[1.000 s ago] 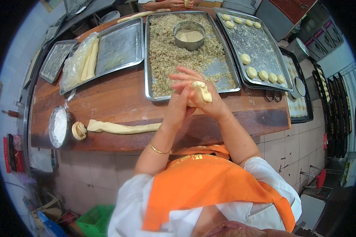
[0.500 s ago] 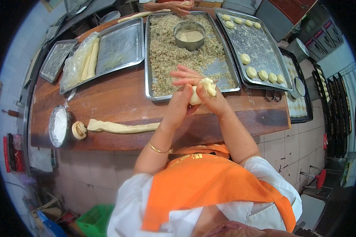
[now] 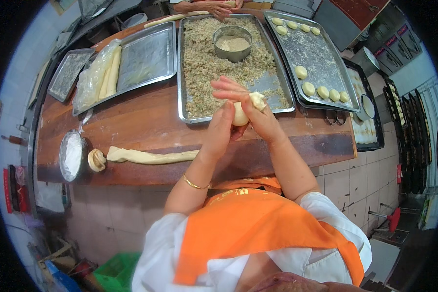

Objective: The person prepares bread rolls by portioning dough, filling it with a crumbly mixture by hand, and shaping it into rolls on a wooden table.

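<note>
Above the near edge of the table, my left hand (image 3: 221, 124) is cupped round a smooth, pale dough ball (image 3: 240, 115). My right hand (image 3: 264, 121) is closed against its other side, thumb and palm pressing on the dough, fingers stretched toward the left. A rough lump of dough (image 3: 258, 100) bulges out at the top of the right hand. Part of the ball is covered by both hands. Just beyond them lies a metal tray (image 3: 182, 104) of crumbly, greenish-beige filling (image 3: 199, 63), with a round metal bowl (image 3: 233, 52) of pale crumbs resting in it.
A long dough strip (image 3: 153, 156) lies nearer me, beside a coiled dough piece (image 3: 97, 160) and a bowl of white flour (image 3: 74, 155). Dough rolls (image 3: 113, 73) under plastic are on the left tray (image 3: 155, 51). Several dough balls sit on the right tray (image 3: 321, 58). Across the table, another person's hands (image 3: 219, 9) handle dough.
The dough between my hands now shows a rounder, smoother ball. The lump above my right hand looks smaller and more compact, and my right fingers have shifted slightly.
</note>
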A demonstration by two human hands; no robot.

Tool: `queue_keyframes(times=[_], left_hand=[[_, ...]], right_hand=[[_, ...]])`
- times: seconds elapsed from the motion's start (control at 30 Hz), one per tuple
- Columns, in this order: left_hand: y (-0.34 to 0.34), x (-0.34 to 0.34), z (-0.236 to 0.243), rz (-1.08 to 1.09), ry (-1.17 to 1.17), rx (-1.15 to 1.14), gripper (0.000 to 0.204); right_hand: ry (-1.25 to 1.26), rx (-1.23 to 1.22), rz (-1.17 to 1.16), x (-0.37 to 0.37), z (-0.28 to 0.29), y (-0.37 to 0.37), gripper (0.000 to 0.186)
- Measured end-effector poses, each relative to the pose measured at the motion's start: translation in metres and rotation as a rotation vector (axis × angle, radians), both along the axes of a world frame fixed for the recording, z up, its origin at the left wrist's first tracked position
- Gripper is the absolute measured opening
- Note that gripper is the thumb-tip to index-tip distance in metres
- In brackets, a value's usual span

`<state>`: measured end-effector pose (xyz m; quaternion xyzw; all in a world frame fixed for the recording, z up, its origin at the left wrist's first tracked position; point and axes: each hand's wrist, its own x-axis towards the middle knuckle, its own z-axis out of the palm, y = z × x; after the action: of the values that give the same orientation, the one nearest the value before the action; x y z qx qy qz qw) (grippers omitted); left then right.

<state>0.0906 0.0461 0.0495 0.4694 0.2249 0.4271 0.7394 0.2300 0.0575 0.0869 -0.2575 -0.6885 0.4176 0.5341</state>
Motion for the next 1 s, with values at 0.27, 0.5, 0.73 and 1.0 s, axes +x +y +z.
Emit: queue_keyframes(times=[0.27, 0.5, 0.73, 1.0], left_hand=[[-0.014, 0.019, 0.006, 0.289, 0.077, 0.151, 0.055], [-0.003, 0.005, 0.002, 0.23, 0.298, 0.311, 0.051], [-0.013, 0.014, 0.004, 0.17, 0.067, 0.167, 0.061], [0.001, 0.025, -0.01, 0.488, 0.251, 0.619, 0.065]], right_hand=[[0.109, -0.341, 0.019, 0.007, -0.02, 0.0, 0.064], [0.093, -0.176, 0.131, 0.01, -0.018, 0.005, 0.067], [0.26, -0.251, 0.07, 0.002, -0.018, -0.006, 0.067], [0.108, -0.24, 0.144, 0.014, -0.024, 0.009, 0.064]])
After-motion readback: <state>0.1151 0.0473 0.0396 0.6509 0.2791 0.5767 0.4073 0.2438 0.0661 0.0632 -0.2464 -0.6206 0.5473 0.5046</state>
